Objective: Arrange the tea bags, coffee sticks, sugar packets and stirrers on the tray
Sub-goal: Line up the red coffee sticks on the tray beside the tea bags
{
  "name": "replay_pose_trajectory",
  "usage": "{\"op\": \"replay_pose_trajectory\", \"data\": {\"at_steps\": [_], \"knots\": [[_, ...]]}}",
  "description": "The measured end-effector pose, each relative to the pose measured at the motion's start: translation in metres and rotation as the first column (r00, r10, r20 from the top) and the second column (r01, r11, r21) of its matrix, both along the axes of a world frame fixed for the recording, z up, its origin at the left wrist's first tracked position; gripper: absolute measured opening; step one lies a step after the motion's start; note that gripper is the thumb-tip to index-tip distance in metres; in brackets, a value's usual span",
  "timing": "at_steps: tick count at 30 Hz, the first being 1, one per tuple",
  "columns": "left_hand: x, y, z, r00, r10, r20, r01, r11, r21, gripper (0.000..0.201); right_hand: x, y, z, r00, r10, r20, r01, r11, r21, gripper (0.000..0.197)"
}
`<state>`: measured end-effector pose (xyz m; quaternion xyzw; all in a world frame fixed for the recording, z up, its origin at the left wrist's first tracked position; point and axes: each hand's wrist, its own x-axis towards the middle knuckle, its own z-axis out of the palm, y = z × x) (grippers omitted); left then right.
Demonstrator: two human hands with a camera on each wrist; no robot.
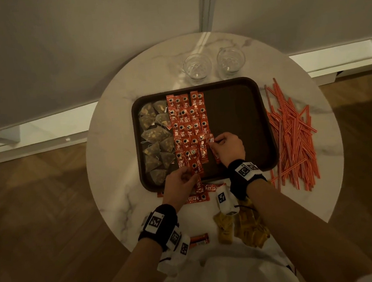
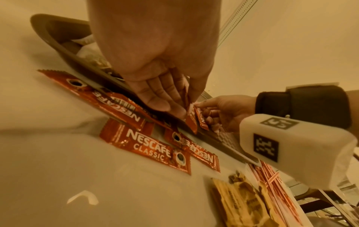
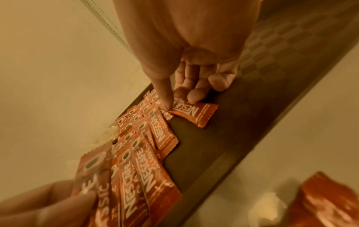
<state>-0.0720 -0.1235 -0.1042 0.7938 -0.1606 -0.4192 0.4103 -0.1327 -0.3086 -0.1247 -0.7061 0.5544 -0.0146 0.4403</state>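
Pinching one coffee stick [image 3: 191, 112] between thumb and fingertips [image 3: 194, 96], the right hand [image 1: 227, 147] sets it at the right edge of the laid sticks [image 1: 188, 129] on the tray [image 1: 240, 104]; the left hand [image 1: 179, 183] holds another stick [image 1: 198, 180] in curled fingers over the tray's near rim; the two hands work near each other, and I judge that a brush of either wrist could drag the overlapped rows askew, since the sachets are light and slick and lie loose on one another; the pinched stick sits tilted to its neighbours, so letting go now may leave it crooked or riding over the next one; the tea bags [image 1: 155, 139] fill the tray's left side just beside the sticks, and a shove leftward could crowd them; spare sticks [image 2: 147, 147] lie on the table [image 1: 117, 191] under the left hand, touching the tray's rim in places, and may be swept off the near edge by the forearm; the sugar packets [image 1: 246, 227] wait beneath the right forearm, and the stirrers [image 1: 292, 136] lie heaped right of the tray, none yet on it; the bare right half must take both, so sticks spread too wide would rob that room; two glasses [image 1: 214, 66] stand behind the tray.
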Motion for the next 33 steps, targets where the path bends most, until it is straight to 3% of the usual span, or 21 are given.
{"op": "replay_pose_trajectory", "data": {"at_steps": [6,14,20,27,30,33], "knots": [[0.002,-0.003,0.001,1.000,-0.016,-0.024,0.017,1.000,0.023,0.016,0.005,-0.005,-0.001,0.993,-0.088,0.082,0.078,0.991,0.113,0.016],[0.002,-0.004,0.004,0.999,0.008,-0.051,-0.008,1.000,0.002,0.016,0.011,-0.008,0.001,0.990,-0.100,0.097,0.085,0.986,0.144,0.018],[0.011,-0.016,0.007,0.999,-0.008,-0.043,0.007,0.999,-0.044,0.015,-0.007,-0.005,0.019,0.954,-0.163,0.251,0.108,0.970,0.218,0.013],[0.010,-0.035,0.010,0.989,-0.141,-0.037,0.138,0.988,-0.072,0.013,-0.048,0.024,0.035,0.967,0.110,0.228,-0.187,0.919,0.349,0.016],[0.009,-0.035,0.011,0.984,-0.174,-0.026,0.172,0.983,-0.066,0.010,-0.051,0.026,0.033,0.971,0.093,0.219,-0.173,0.908,0.382,0.017],[0.008,-0.028,0.012,0.991,-0.096,-0.089,0.092,0.995,-0.048,0.015,-0.046,0.028,0.033,0.971,0.106,0.212,-0.181,0.910,0.373,0.015]]}}
